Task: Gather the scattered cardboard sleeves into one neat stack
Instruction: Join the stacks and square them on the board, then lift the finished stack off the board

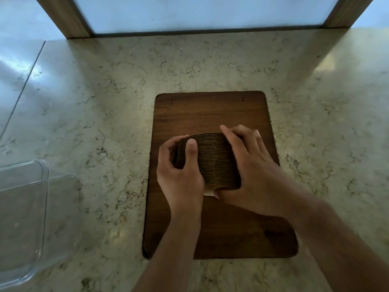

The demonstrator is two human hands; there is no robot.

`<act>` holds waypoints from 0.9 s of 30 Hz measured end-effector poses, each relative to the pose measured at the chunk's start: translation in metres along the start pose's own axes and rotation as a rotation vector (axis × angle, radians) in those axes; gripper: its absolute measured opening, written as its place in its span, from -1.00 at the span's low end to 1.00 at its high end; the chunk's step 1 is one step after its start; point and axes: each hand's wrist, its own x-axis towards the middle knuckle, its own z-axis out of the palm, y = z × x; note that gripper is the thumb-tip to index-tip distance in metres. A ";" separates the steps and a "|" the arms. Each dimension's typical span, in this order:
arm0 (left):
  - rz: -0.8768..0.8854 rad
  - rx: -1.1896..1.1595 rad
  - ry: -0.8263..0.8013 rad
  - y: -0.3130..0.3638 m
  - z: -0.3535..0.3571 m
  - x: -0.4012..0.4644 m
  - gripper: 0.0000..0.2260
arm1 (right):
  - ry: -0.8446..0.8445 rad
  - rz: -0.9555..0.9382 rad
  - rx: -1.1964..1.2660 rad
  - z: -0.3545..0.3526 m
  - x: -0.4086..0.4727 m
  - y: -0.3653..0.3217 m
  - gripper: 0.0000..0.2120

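Note:
A thick stack of brown corrugated cardboard sleeves (212, 161) stands on a dark wooden board (210, 110) in the middle of the counter. My left hand (181, 175) grips the stack's left end, thumb laid across its near face. My right hand (248, 165) presses against the right end and top, its thumb tucked under the lower right corner. A pale strip shows beneath the stack's near edge. The stack's right side and base are hidden by my hands. No loose sleeves are in view.
The board lies on a speckled marble counter (105, 123). A clear plastic container (31, 218) sits at the left edge. A wood-framed bright panel (200, 13) runs along the back.

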 end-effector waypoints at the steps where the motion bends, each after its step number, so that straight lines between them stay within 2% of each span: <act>1: 0.003 0.016 0.010 0.000 0.000 0.001 -0.90 | -0.030 -0.029 -0.138 -0.007 0.005 -0.005 0.17; 3: 0.009 0.030 0.026 -0.001 -0.001 0.000 -0.90 | -0.116 -0.083 -0.359 -0.015 0.019 -0.019 0.21; 5: 0.026 0.039 0.036 -0.001 0.000 -0.001 -0.90 | -0.211 -0.088 -0.451 -0.016 0.033 -0.034 0.27; 8: 0.045 0.055 0.041 -0.001 0.001 -0.004 -0.87 | -0.227 -0.063 -0.459 -0.014 0.046 -0.045 0.27; 12: 0.046 0.067 0.023 0.003 -0.002 -0.006 -0.84 | -0.201 -0.043 -0.412 -0.009 0.044 -0.043 0.17; 14: 0.043 0.049 -0.049 0.006 -0.005 -0.005 -0.80 | -0.175 -0.031 -0.389 -0.011 0.045 -0.043 0.13; 16: -0.018 0.010 -0.170 0.015 -0.019 -0.011 -0.66 | -0.198 -0.001 -0.359 -0.015 0.041 -0.050 0.12; 18: -0.020 -0.009 -0.225 0.024 -0.038 -0.010 -0.53 | -0.211 0.067 -0.256 -0.018 0.039 -0.055 0.10; 21: 0.038 0.008 -0.217 0.042 -0.070 0.003 -0.39 | -0.216 0.172 0.001 -0.025 0.043 -0.081 0.07; 24: 0.039 -0.043 -0.197 0.059 -0.103 0.020 -0.36 | -0.214 0.214 0.237 -0.025 0.056 -0.119 0.03; 27: 0.134 -0.011 -0.097 0.078 -0.151 0.044 -0.37 | -0.283 0.258 0.505 -0.017 0.072 -0.171 -0.12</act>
